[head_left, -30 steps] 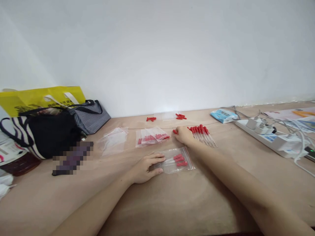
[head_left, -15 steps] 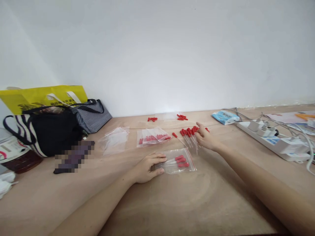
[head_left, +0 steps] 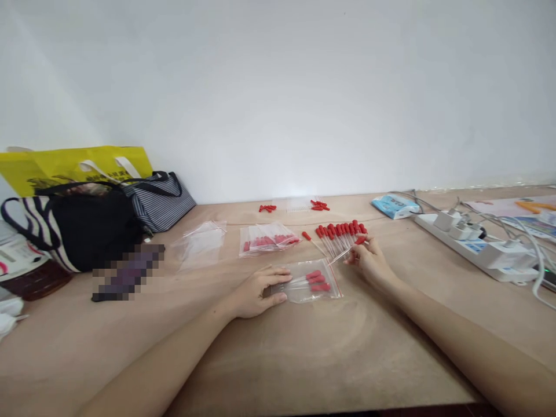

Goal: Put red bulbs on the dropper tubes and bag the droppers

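Observation:
My right hand (head_left: 369,258) pinches a dropper by its red rubber bulb (head_left: 360,240), the clear tube pointing down and left toward the mouth of a zip bag. That clear zip bag (head_left: 304,296) lies flat with a few red-bulbed droppers inside. On its left end rests my left hand (head_left: 258,291), thumb and fingers spread apart and touching the plastic. Just beyond my right hand is a row of loose droppers (head_left: 341,230), bulbs pointing away from me. One separate dropper (head_left: 307,236) lies left of that row.
Filled zip bags (head_left: 269,240) and flat clear bags (head_left: 202,243) lie to the left. Loose red bulbs (head_left: 268,208) sit near the wall. At right are a blue tissue pack (head_left: 395,205) and a power strip (head_left: 478,246) with cables. Bags (head_left: 95,229) stand far left.
My right hand has moved from the dropper row toward me, carrying one dropper away from it. My left hand stays on the zip bag.

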`<state>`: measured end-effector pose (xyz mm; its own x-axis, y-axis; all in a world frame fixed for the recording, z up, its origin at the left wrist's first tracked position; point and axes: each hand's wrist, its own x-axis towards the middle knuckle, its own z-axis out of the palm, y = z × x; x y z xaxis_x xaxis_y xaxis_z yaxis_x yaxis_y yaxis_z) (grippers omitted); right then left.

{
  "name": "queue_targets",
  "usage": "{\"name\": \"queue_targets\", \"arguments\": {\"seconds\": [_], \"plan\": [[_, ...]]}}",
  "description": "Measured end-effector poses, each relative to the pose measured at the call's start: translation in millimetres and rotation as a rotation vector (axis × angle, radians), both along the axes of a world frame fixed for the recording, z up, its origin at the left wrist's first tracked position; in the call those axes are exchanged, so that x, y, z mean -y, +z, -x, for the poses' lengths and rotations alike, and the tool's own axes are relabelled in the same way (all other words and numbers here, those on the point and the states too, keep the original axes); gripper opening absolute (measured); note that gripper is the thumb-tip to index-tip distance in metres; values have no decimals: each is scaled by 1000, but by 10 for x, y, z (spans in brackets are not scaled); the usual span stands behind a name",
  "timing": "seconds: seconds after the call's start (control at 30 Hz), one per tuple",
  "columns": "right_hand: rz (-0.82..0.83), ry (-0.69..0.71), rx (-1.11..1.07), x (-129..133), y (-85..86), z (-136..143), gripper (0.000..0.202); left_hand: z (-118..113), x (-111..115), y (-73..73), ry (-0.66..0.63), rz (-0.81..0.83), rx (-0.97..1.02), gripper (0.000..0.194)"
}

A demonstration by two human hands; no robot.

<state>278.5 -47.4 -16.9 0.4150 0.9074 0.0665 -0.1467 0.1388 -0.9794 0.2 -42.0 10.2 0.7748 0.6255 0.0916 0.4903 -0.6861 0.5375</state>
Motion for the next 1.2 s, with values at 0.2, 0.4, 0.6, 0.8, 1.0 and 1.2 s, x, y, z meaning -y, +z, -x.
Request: {"name": "queue_targets", "arguments": {"seconds": [0.2, 0.4, 0.6, 0.8, 1.0, 1.2], "plan": [[8, -68, 120, 17, 25, -123, 36, -6, 7, 14, 5, -7, -11, 38], [37, 36, 26, 95, -9, 99, 34, -17, 24, 46, 13, -13, -15, 37], [65, 164, -110, 175, -4, 271, 30, -18, 38, 59, 17, -18, -8, 40], [112, 412, -4, 218, 43, 361, 33, -9, 55, 44, 42, -17, 25, 47], [155, 486, 101, 197, 89, 343, 33, -14, 54, 56, 33, -24, 15, 47], [213, 437, 138, 159, 62, 341, 24, -2, 50, 45, 45, -26, -7, 47]]}}
